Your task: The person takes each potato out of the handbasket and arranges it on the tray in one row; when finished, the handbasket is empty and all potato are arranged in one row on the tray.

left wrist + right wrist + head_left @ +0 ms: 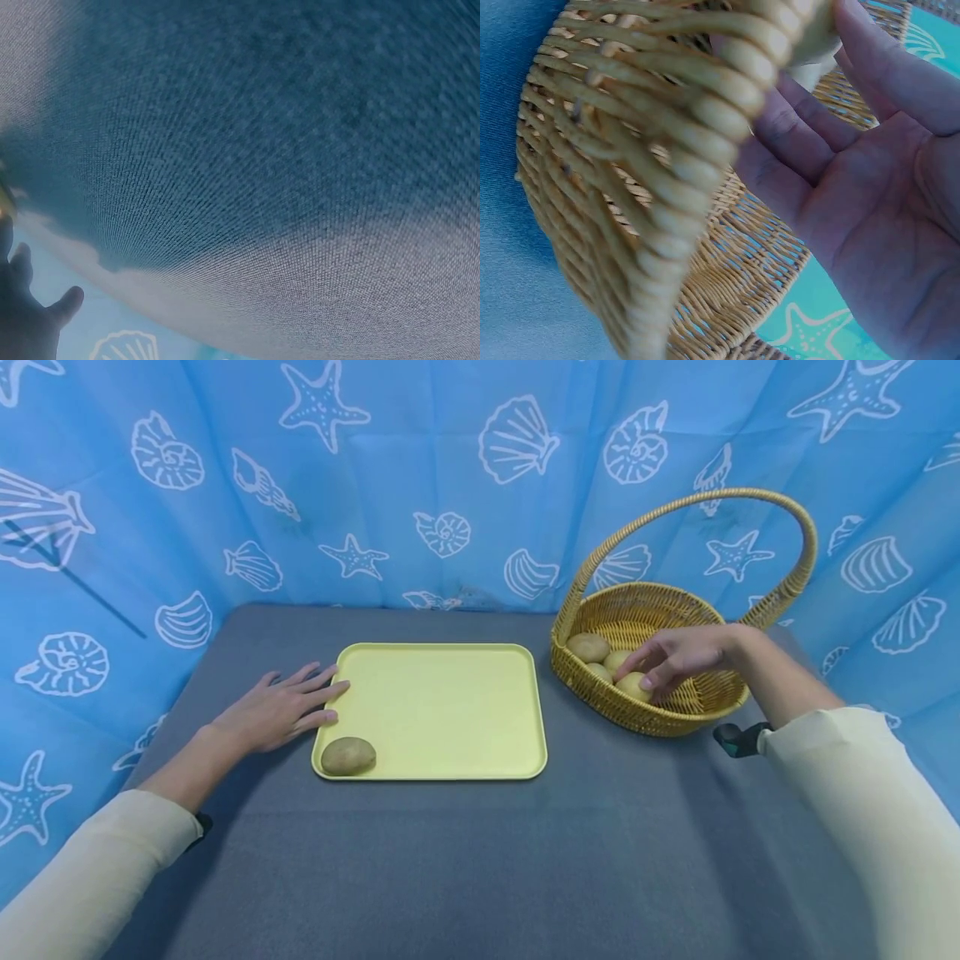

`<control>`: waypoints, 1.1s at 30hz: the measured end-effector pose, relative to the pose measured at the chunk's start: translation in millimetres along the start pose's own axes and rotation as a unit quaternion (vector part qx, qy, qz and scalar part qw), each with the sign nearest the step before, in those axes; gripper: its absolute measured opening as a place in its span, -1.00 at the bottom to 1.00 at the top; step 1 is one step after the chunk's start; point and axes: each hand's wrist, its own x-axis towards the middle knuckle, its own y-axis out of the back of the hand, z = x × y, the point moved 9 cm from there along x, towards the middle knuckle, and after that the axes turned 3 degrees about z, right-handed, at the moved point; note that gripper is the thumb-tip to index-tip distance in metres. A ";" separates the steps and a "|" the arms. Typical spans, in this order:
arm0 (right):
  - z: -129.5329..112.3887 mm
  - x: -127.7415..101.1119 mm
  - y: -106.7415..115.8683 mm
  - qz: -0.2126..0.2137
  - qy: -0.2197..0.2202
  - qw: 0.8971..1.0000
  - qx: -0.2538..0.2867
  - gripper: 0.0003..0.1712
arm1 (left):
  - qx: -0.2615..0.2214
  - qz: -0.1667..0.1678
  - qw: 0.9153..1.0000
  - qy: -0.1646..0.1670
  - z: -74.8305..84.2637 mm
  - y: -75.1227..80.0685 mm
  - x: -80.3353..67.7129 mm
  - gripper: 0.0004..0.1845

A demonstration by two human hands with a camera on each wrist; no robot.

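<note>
My left hand (281, 710) lies with fingers spread at the left edge of a yellow tray (442, 710), fingertips over the rim. A brown potato (348, 756) sits in the tray's near-left corner, just below that hand. On the right, my right hand (678, 656) reaches into a wicker basket (652, 722) and grips a potato (635, 687) between thumb and fingers. Several more potatoes (588, 647) lie beside it at the basket's left side. In the right wrist view, the basket wall (630, 172) partly hides the fingers and the gripped potato (817, 37).
A tall basket handle (697, 497) arches over the basket behind the right hand. The grey cloth-covered table (480, 868) extends in front of the tray. Behind it hangs a blue curtain (405, 460) with shell and starfish prints.
</note>
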 end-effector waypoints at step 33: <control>-122.3 -3.8 -33.4 0.091 0.225 0.960 -0.140 -0.53 | -0.005 0.002 1.000 0.001 -0.5 -0.1 -0.4 -0.34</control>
